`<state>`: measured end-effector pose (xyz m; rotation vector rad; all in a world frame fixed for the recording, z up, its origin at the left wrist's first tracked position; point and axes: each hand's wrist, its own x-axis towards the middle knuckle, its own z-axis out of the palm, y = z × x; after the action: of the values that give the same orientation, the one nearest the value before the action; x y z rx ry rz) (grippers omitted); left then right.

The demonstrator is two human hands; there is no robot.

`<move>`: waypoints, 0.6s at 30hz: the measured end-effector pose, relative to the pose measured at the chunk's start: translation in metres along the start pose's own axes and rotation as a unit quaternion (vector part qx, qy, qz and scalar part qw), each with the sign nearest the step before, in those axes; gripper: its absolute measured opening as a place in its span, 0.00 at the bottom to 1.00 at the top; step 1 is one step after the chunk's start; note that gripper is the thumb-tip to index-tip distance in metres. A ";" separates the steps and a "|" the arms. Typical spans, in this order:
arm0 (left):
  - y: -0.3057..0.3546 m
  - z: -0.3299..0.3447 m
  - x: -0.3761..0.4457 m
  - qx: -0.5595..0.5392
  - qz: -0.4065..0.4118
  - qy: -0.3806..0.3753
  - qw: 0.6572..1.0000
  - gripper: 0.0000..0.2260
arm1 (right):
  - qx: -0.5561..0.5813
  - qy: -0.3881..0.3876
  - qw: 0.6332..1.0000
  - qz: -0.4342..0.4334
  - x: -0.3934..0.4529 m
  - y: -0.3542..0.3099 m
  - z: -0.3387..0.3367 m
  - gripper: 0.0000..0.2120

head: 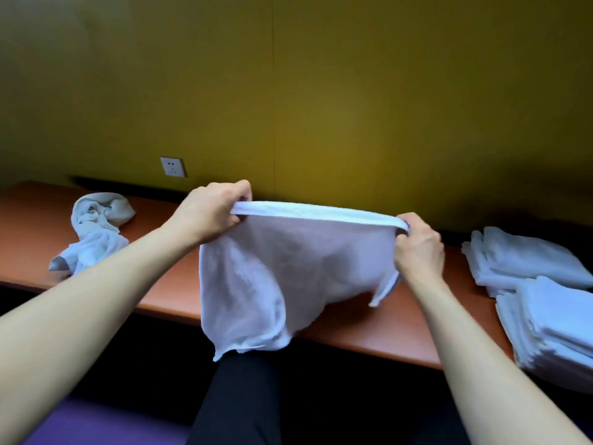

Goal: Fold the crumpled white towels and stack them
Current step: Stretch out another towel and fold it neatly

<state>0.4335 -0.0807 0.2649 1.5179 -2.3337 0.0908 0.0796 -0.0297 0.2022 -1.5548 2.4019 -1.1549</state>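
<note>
A white towel (282, 268) hangs in the air over the front edge of the reddish-brown table (369, 326). My left hand (208, 213) pinches its top left corner and my right hand (417, 245) pinches its top right corner, so the top hem is stretched taut between them. The towel's lower edge droops down past the table edge. Crumpled white towels (96, 232) lie in a heap on the table at the left. Two stacks of folded white towels stand at the right, a far stack (523, 258) and a near stack (558, 329).
An olive-yellow wall rises right behind the narrow table, with a white power socket (173, 167) on it at the left. Below the table edge are my dark trouser legs (240, 403) and a purple floor (106, 425).
</note>
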 end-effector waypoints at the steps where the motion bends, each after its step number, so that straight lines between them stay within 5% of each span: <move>1: -0.006 -0.004 0.000 0.012 -0.022 0.018 1.000 0.07 | -0.012 0.013 1.000 0.003 0.004 0.003 -0.012 0.17; 12: -0.052 -0.051 -0.022 0.007 -0.128 0.145 0.981 0.08 | -0.138 0.082 0.987 0.012 0.013 0.057 -0.108 0.12; 18: -0.050 -0.069 -0.043 -0.036 -0.187 0.203 0.960 0.08 | -0.166 0.106 0.974 0.110 -0.008 0.069 -0.147 0.12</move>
<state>0.5116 -0.0477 0.3080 1.6890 -1.6909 0.1988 -0.0313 0.0725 0.2627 -1.2406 2.9450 -0.9577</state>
